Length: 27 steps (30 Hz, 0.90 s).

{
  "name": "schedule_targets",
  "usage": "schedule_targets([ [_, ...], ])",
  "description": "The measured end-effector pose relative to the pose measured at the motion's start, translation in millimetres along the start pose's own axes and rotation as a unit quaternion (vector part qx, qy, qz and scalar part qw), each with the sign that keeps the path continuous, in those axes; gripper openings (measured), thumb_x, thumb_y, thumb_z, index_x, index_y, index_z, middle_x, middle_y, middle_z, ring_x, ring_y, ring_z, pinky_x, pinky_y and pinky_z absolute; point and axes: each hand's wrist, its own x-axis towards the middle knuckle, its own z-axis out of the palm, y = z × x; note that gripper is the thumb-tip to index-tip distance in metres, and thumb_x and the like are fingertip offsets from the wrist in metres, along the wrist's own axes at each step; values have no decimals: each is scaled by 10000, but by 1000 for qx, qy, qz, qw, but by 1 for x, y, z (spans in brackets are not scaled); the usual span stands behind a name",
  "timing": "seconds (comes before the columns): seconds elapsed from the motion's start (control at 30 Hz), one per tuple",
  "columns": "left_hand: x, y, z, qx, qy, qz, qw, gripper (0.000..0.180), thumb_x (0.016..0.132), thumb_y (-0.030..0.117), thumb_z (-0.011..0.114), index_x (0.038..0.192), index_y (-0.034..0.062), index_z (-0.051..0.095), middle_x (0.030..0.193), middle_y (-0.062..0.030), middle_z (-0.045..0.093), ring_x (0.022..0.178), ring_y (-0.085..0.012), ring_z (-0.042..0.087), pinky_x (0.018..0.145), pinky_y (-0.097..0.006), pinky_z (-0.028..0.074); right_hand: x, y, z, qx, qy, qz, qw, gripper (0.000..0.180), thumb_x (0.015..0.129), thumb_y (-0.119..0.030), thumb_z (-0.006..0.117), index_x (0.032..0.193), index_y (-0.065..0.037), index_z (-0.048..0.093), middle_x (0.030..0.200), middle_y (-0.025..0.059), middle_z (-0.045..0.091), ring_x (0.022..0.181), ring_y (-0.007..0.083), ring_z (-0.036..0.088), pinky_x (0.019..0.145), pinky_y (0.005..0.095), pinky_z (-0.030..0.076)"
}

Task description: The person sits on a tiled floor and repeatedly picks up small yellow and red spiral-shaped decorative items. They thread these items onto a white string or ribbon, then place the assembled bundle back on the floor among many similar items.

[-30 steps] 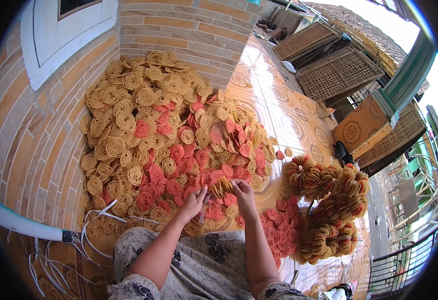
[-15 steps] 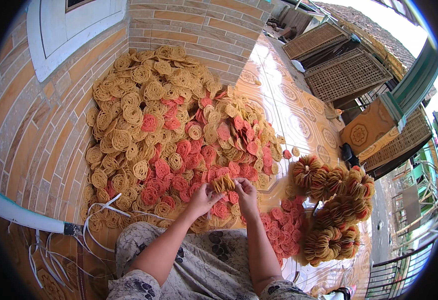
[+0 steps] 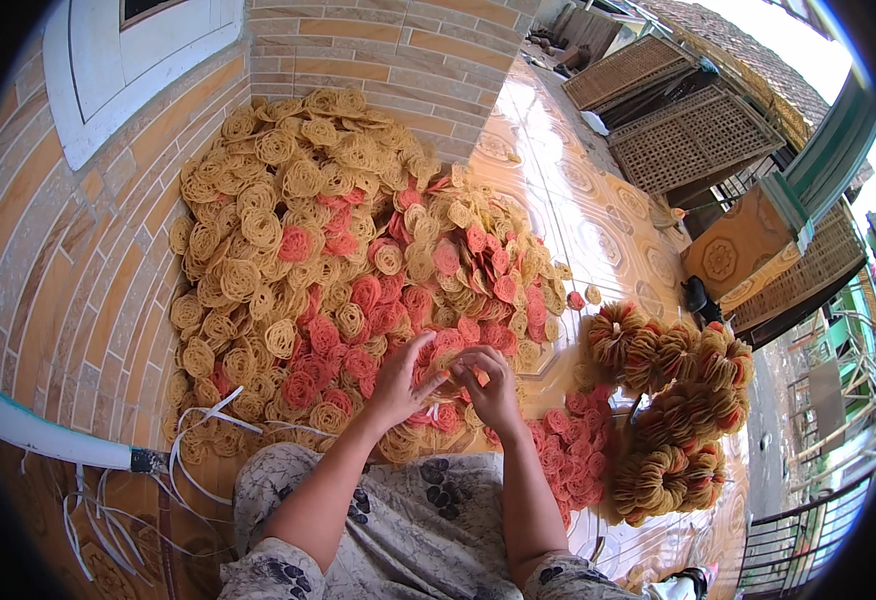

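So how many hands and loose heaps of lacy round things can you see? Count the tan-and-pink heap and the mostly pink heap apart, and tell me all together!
Hands: 2 (left hand, right hand)
Tan-and-pink heap: 1
Mostly pink heap: 1
Total: 4

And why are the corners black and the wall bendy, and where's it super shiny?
In the head view, the fisheye lens bends the left wall and leaves black corners; also in the head view, glare whitens floor tiles right of the disc pile, and the sky is washed out.
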Motion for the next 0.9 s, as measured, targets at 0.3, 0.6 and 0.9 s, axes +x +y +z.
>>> schedule_targets([
  [0.3,-4,5,-8,82,-69,30,994,490,835,394,691,1193,79,578,1136,-101,650,1046,-284,618,895,-372,473,0,-13,7,106,-25,73,991,90,889,-90,632,886,-5,604,864,94,619,846,183,597,723,308,459],
  [0.6,-4,1,-3,-189,-166,-217,943,451,910,358,636,1218,37,556,1021,-127,656,978,-209,640,830,-334,495,-8,8,41,422,50,202,882,129,993,-157,515,969,-31,500,877,28,586,758,86,541,693,237,449],
  [0.9,-13,-4,16,56,-53,-82,994,865,753,393,789,1428,115,326,1339,-205,510,1134,-341,581,974,-427,444,-2,7,28,330,122,146,925,103,978,-107,528,918,-24,524,854,47,607,785,97,545,744,255,451],
])
